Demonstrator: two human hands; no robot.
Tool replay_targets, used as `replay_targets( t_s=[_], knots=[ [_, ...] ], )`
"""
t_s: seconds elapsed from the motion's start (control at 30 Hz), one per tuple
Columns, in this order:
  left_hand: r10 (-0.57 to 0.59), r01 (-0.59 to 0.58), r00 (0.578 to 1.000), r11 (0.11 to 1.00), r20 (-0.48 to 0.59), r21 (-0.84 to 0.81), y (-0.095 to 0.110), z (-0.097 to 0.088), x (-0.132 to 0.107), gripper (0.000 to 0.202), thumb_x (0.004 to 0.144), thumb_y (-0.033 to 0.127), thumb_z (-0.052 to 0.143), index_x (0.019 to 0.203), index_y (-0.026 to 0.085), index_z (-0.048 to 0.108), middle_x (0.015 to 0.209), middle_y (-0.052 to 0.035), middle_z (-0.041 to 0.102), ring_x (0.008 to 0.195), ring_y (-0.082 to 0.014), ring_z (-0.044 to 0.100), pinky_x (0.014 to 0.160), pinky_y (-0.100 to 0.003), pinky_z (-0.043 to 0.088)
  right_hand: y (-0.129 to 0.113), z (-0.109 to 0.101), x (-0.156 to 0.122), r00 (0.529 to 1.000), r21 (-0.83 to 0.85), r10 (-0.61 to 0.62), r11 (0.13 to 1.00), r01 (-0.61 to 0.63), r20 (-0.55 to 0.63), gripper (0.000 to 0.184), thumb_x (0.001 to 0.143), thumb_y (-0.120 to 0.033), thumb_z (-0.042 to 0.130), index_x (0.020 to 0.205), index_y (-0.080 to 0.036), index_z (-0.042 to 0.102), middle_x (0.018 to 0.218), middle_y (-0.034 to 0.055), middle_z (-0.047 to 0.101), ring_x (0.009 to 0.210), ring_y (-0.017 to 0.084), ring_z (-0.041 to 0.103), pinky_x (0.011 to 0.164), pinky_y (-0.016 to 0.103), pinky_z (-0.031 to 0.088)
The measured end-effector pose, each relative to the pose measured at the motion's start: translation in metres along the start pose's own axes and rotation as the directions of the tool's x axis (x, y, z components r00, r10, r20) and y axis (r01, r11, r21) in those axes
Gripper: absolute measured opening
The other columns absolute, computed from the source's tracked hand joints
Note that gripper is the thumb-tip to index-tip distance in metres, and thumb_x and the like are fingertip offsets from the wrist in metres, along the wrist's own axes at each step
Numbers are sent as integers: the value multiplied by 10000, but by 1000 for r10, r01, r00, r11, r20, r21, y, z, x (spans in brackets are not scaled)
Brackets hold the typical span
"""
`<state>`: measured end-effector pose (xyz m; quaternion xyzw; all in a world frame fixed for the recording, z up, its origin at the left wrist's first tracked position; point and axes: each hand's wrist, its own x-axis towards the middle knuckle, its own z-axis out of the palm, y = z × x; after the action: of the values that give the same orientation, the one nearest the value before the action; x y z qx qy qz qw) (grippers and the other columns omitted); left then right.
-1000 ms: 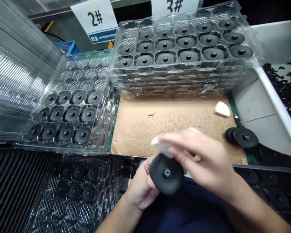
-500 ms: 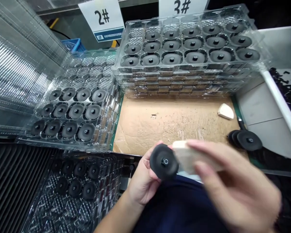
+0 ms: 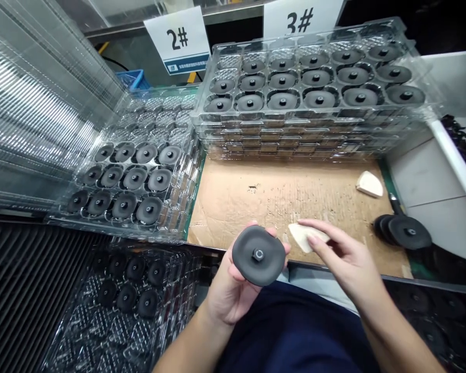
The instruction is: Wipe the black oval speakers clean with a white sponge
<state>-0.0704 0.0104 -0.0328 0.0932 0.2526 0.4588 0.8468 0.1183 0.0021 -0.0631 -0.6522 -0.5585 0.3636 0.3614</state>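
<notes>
My left hand (image 3: 233, 290) is closed on a black round plastic part (image 3: 261, 264) with a small raised hub at its centre. The part's hub side faces up toward me, and my fingers wrap its edge from below. Between the thumb and fingers of my right hand (image 3: 344, 254) is a cream-coloured wedge-shaped sponge (image 3: 303, 237), just right of the black part and apart from it. A second cream sponge wedge (image 3: 369, 184) lies on the cardboard (image 3: 233, 194) at the right. Near it, several more black round parts (image 3: 407, 231) lean together in a row.
Stacked clear plastic trays (image 3: 295, 115) holding black parts stand at the back under a "3#" sign (image 3: 301, 19). More trays (image 3: 166, 207) are at the left, by a "2#" sign (image 3: 178, 39), and lower left (image 3: 161, 331). A white bin (image 3: 446, 140) with small black pieces is at right.
My right hand has drawn back to the right with the sponge, away from the black part. The part in my left hand has turned to face up more. The view has shifted slightly.
</notes>
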Motion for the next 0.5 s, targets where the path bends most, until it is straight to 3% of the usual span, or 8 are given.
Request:
replay_targets(
  t_s=[0.1, 0.2, 0.27, 0.37, 0.43, 0.5],
  knots=[
    [-12, 12, 1000, 999, 1, -31, -2, 3, -3, 546, 533, 404, 841, 1039, 293, 670, 1060, 9, 685, 964, -208, 674, 866, -300, 517, 15, 26, 18, 997, -23, -39, 999, 40, 63, 247, 862, -315, 539, 1020, -208, 696, 934, 56, 659, 675, 160, 588, 654, 313, 515],
    [-26, 26, 1000, 998, -5, -50, -4, 1, -7, 542, 550, 407, 832, 1052, 289, 664, 1071, 5, 685, 982, -219, 673, 875, -318, 520, 27, 43, 22, 999, -35, -41, 999, 42, 23, 294, 851, -303, 536, 1087, -183, 663, 1072, 96, 564, 590, 124, 536, 675, 358, 521],
    [-43, 43, 999, 998, 11, -40, -5, -1, -8, 574, 588, 453, 800, 1116, 303, 633, 1094, -3, 673, 983, -229, 673, 871, -338, 522, 27, 43, 16, 999, -16, -50, 999, 50, -1, 324, 873, -303, 511, 1154, -183, 619, 1166, 120, 502, 570, 105, 510, 674, 359, 524],
    [-31, 31, 999, 999, 9, 44, -7, -3, -6, 598, 712, 566, 656, 1254, 349, 525, 1160, -26, 641, 978, -245, 671, 857, -392, 524, 21, 35, 1, 997, 40, -75, 996, 75, 9, 286, 884, -292, 513, 1135, -207, 622, 1158, 108, 534, 677, 136, 561, 685, 330, 526],
    [79, -79, 997, 976, 10, 202, -8, -5, -3, 565, 789, 568, 567, 1309, 376, 459, 1206, -39, 615, 955, -241, 671, 846, -414, 521, 17, 29, -9, 997, 76, -77, 994, 75, 24, 248, 886, -281, 522, 1090, -214, 645, 1116, 97, 582, 673, 136, 573, 634, 299, 522],
    [262, -276, 960, 839, 96, 469, -9, -6, 1, 569, 816, 450, 601, 1347, 411, 400, 1235, -33, 596, 998, -230, 642, 903, -416, 484, 17, 26, -16, 998, 105, -63, 993, 60, 25, 220, 882, -273, 534, 1045, -204, 666, 1053, 92, 620, 616, 124, 560, 565, 272, 502]
  ],
)
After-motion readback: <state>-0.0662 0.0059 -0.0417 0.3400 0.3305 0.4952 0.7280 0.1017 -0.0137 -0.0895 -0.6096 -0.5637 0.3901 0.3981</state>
